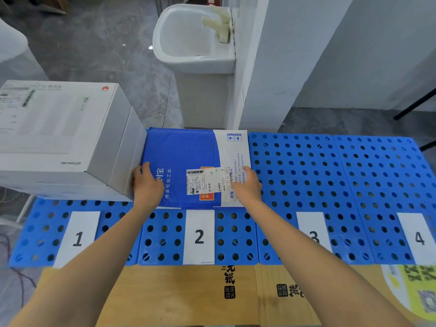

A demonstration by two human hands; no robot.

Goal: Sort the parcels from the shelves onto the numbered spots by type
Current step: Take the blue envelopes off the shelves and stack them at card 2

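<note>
Edges of the blue-and-white padded plastic mailer (188,159) are pinched by left hand (147,185) and right hand (247,187) (equally near), beyond the white "2" label (199,237).

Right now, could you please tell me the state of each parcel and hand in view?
Blue mailer: flat behind label 2, held at both side edges.
White box: closed, flat behind label 1.
Left hand: grips mailer's left edge.
Right hand: grips mailer's right edge.

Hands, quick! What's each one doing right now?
Left hand: closed, gripping the left edge of the blue-and-white padded plastic mailer parcel.
Right hand: closed, gripping the same parcel's right edge.
</note>
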